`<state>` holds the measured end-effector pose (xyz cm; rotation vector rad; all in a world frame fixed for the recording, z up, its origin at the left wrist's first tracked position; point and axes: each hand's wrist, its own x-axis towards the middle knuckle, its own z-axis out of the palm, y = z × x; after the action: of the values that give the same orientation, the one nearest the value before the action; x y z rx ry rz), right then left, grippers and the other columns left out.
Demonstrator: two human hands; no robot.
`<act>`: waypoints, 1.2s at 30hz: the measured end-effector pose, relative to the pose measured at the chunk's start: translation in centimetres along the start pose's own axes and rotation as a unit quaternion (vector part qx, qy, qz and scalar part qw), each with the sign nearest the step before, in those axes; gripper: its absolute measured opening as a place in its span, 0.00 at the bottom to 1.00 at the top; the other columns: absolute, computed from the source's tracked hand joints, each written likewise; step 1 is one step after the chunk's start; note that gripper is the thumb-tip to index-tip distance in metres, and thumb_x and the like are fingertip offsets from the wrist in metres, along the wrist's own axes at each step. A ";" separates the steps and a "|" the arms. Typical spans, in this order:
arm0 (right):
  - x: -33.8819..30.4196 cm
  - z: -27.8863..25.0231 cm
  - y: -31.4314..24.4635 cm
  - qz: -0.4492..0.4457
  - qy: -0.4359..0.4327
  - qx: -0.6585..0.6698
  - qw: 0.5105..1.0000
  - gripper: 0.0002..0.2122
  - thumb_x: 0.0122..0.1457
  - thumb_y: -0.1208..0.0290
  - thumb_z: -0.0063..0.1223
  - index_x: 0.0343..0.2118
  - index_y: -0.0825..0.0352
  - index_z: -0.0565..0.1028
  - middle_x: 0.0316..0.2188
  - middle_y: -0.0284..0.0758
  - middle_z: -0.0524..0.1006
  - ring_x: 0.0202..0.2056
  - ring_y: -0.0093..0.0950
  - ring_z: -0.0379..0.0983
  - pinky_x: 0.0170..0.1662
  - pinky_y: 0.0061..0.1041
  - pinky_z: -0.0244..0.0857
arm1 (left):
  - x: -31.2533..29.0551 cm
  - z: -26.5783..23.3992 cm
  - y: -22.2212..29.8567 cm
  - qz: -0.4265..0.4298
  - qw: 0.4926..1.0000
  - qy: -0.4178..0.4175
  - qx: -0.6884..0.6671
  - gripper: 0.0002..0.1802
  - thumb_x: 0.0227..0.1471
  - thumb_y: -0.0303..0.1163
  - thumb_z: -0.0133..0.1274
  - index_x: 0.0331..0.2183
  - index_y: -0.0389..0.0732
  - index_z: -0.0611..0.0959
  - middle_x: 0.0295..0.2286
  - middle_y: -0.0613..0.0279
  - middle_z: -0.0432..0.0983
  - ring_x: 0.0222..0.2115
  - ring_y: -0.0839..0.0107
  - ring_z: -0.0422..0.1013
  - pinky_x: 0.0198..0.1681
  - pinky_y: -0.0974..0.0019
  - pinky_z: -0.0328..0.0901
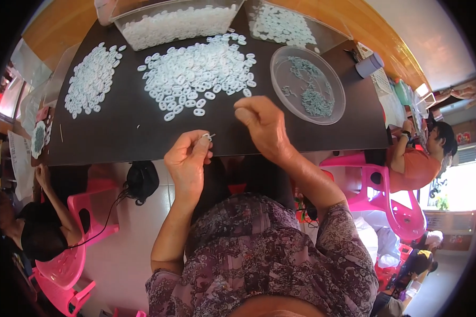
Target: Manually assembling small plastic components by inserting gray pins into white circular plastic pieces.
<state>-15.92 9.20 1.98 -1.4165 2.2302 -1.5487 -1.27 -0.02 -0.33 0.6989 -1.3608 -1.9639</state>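
My left hand (188, 156) is closed near the table's front edge, thumb against fingers. It pinches a small white oval piece (207, 137), with a thin light stub sticking out to one side. My right hand (264, 127) is raised over the table, its fingers curled in. Whatever it may hold is hidden. Beyond the hands spreads a large heap of white oval pieces with holes (195, 71). To the right of that heap, close to my right hand, sits a round clear tray (339, 108) holding small grey-green parts (316, 103).
A smaller heap of white ovals (92, 79) lies at the left. Two clear bins (122, 27) of white pieces line the back. A grey cylinder (369, 65) stands at right. Seated people (418, 161) flank the dark table (121, 137), on pink chairs (354, 174).
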 end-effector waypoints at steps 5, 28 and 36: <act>1.5 -0.6 2.9 -0.113 0.082 -0.269 0.953 0.04 0.46 0.77 0.55 0.26 0.68 0.73 0.25 0.39 0.72 0.28 0.36 0.68 0.30 0.32 0.61 | 0.1 0.0 -0.1 0.008 1.000 -0.003 -0.016 0.06 0.50 0.25 0.53 0.31 0.32 0.79 0.22 0.64 0.73 0.18 0.80 0.66 0.20 0.78 0.61; 0.1 0.1 0.9 0.164 -0.061 0.120 0.977 0.05 0.49 0.76 0.57 0.29 0.69 0.74 0.20 0.26 0.72 0.23 0.14 0.66 0.28 0.14 0.58 | 0.1 0.5 0.6 -0.014 0.999 -0.009 -0.052 0.07 0.50 0.26 0.53 0.31 0.32 0.79 0.21 0.62 0.73 0.18 0.79 0.66 0.20 0.77 0.62; -0.4 0.1 -0.4 0.214 -0.099 0.323 0.916 0.07 0.51 0.77 0.54 0.33 0.71 0.76 0.25 0.32 0.77 0.24 0.15 0.68 0.26 0.14 0.59 | -0.3 1.0 0.8 -0.019 0.998 -0.005 -0.055 0.09 0.49 0.24 0.53 0.34 0.31 0.78 0.22 0.59 0.74 0.18 0.77 0.68 0.20 0.76 0.62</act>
<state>-15.40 9.40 2.03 -0.7842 1.5392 -1.6550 -1.63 0.57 0.77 0.6683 -1.2429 -2.0576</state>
